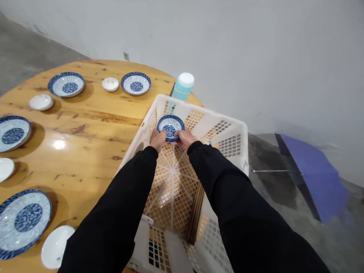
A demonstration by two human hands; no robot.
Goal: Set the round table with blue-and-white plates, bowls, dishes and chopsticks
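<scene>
A small stack of blue-and-white plates is held over the far end of a white plastic basket. My left hand grips the stack's near left rim, thumb on top. On the near right rim, my right hand pinches the same stack, its thumb over the edge. My fingers beneath the plates are mostly hidden. Whether the stack touches the basket's floor I cannot tell. Along the basket's right side lies a bundle of brown chopsticks.
The basket stands on a round wooden table. Patterned plates and small white bowls are set around its edge. A turquoise bottle with a white lid is behind the basket. An open purple umbrella lies on the floor at right.
</scene>
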